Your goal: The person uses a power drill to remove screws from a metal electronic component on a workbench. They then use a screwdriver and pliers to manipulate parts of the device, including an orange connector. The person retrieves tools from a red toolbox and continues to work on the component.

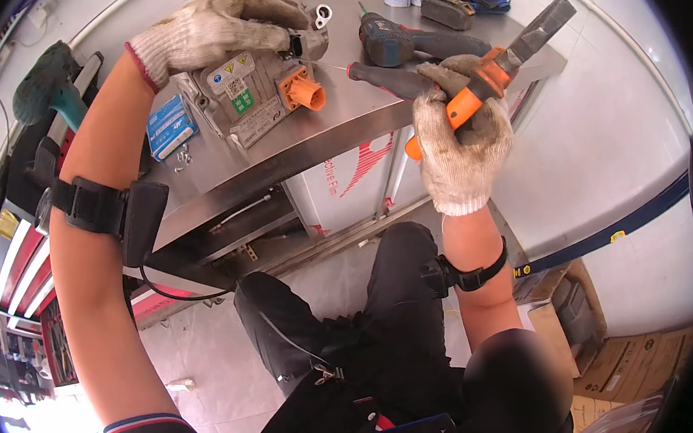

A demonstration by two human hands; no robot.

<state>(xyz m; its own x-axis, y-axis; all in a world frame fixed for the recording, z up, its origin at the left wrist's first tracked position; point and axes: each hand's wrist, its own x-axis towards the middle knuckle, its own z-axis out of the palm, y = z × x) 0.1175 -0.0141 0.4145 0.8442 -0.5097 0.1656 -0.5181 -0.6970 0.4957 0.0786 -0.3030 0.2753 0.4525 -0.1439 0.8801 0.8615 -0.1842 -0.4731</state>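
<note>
— What did the hands hold?
— The left hand (218,27) lay clamped over the grey unit (259,89) on the worktop (339,123). The right hand (459,142) gripped the orange-handled pliers (486,79) at the worktop's edge, beside a screwdriver (384,77).

Soiled white knit gloves on left hand (214,31) and right hand (459,146), black forearm straps, black trousers, striped sleeve cuff.

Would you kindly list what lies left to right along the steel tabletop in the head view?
Teal power drill → blue flat box → grey metal housing with orange socket → dark cordless drill → orange-handled tool in the gloved right hand.
</note>
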